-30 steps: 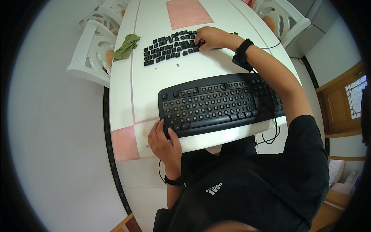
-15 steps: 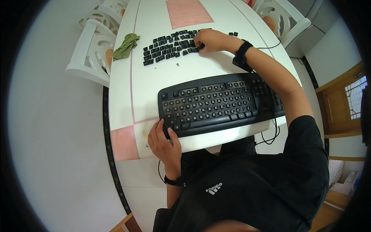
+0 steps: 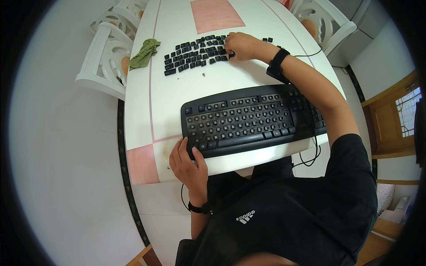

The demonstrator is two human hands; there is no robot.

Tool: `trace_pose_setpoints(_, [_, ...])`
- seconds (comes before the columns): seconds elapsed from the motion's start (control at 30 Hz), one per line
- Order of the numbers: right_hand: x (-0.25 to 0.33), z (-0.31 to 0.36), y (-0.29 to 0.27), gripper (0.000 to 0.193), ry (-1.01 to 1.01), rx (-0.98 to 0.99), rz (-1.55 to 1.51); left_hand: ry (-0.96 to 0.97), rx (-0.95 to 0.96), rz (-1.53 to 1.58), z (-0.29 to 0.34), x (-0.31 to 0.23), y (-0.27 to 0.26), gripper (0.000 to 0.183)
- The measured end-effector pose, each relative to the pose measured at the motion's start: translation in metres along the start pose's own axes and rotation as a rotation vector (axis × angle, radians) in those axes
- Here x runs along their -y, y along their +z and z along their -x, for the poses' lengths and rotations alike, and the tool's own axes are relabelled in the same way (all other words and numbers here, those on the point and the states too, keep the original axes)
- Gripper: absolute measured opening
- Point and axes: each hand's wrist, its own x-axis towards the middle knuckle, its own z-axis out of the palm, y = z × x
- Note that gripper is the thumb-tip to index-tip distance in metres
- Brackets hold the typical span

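A black keyboard (image 3: 248, 142) lies on the white table, most of its keycaps off and its square key stems bare. At its near left corner my left hand (image 3: 188, 166) grips the edge, thumb and fingers around the corner. Beyond the keyboard, loose black keycaps (image 3: 191, 57) lie in slanting rows. My right hand (image 3: 242, 46) reaches over the right part of these rows, with fingers bent and closed on a dark keycap (image 3: 231, 54). The palm hides some of the keycaps beneath it, and my right forearm covers part of the keyboard's right end.
A crumpled green cloth (image 3: 145, 54) lies near the table's (image 3: 171, 97) left edge. Small crumbs (image 3: 203, 75) sit between keycaps and keyboard. A black cable (image 3: 317, 150) hangs over the near edge. White chairs (image 3: 104, 62) stand left and far right.
My right hand has shifted very slightly among the keycaps, its fingers staying low over them. My left hand and the keyboard stay almost in place.
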Motion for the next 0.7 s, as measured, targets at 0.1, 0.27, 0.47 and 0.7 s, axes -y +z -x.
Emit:
trace_pose_setpoints(0.1, [0.0, -0.001, 0.0, 0.019, 0.015, 0.025, 0.008, -0.008, 0.007, 0.001, 0.0, 0.0, 0.0, 0.031])
trace_pose_setpoints(0.27, [-0.004, 0.004, -0.004, 0.022, -0.019, 0.014, -0.124, -0.006, 0.003, -0.003, 0.001, 0.0, 0.0, 0.031])
trace_pose_setpoints(0.47, [-0.005, 0.003, -0.004, 0.022, -0.027, 0.059, -0.159, 0.0, 0.001, 0.006, 0.001, 0.001, 0.0, 0.031])
trace_pose_setpoints(0.7, [-0.01, -0.001, 0.001, 0.023, -0.031, 0.075, -0.141, -0.002, -0.001, 0.009, 0.0, 0.001, 0.0, 0.031])
